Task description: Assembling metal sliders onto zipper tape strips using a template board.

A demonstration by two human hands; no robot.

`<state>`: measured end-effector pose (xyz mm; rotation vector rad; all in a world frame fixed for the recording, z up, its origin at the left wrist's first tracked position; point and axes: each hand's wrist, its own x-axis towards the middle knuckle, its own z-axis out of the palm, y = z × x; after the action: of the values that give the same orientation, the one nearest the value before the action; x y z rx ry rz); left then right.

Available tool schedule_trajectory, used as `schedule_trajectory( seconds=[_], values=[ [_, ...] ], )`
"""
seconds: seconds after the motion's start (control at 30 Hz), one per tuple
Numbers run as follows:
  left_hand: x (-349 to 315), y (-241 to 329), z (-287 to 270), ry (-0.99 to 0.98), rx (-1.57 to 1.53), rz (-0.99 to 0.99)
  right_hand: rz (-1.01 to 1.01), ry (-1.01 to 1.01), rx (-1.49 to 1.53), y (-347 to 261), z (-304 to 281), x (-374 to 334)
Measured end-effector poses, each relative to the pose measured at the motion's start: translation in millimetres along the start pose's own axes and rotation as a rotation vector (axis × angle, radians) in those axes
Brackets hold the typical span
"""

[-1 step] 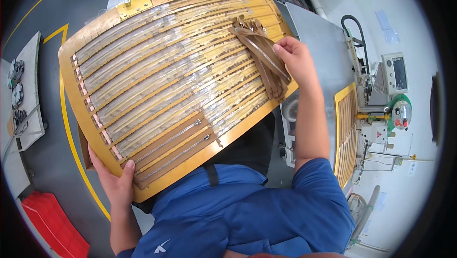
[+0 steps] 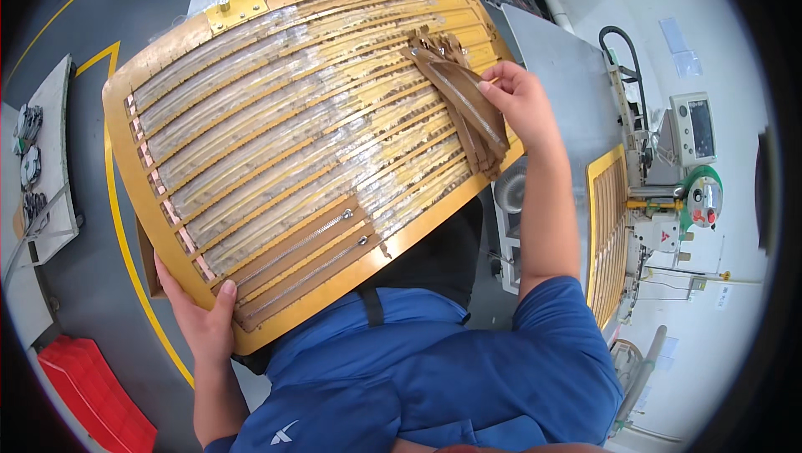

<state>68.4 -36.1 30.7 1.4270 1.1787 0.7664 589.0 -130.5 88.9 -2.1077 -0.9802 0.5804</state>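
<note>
A wide yellow slotted template board (image 2: 309, 338) lies tilted in front of me, its long slots lined with clear tape and crinkled film. My left hand (image 2: 203, 319) grips its near left corner, thumb on top and fingers around the edge. Two brown zipper strips (image 2: 302, 265) with silver teeth and pullers lie in the nearest slots. On the board's right part rests a loose bunch of brown zipper strips (image 2: 469, 115), overlapping one another. My right hand (image 2: 520, 102) pinches the upper strip of this bunch between thumb and fingers.
Brass hinge plates (image 2: 236, 12) are fixed along the far edge. To the right, another yellow slotted board (image 2: 607, 236) lies beside a machine with a control panel (image 2: 693, 129). A side table (image 2: 54, 194) holds dark bundles at left, with a red bin (image 2: 96, 394) nearer me.
My right hand and the pinched zipper strip have shifted very slightly. The lower ends of the bunch sit a little differently; the left hand and board look the same.
</note>
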Motion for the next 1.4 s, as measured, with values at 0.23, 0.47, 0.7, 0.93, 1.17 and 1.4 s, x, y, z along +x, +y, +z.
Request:
schedule_trajectory(
  seconds=[0.23,0.47,0.7,0.93,1.17,1.4],
  values=[
    [-3,3,-4,0.014,-0.020,-0.014,-0.049,-0.248,0.523,-28,-21,-27],
    [1,-12,-6,-0.002,0.051,0.027,-0.500,-0.445,0.070,-73,50,-54],
    [0,-3,-7,-0.006,-0.083,-0.032,-0.713,-0.715,0.122,-119,147,-68],
    [22,-4,-20,0.038,-0.434,-0.152,-0.714,-0.881,0.182,-157,219,-87],
    [28,-6,-14,-0.005,-0.525,-0.140,-0.403,-0.713,-0.218,-169,242,-94],
    [36,3,-13,-0.079,-0.429,-0.053,-0.412,-0.692,-0.269,-175,249,-95]
  ],
)
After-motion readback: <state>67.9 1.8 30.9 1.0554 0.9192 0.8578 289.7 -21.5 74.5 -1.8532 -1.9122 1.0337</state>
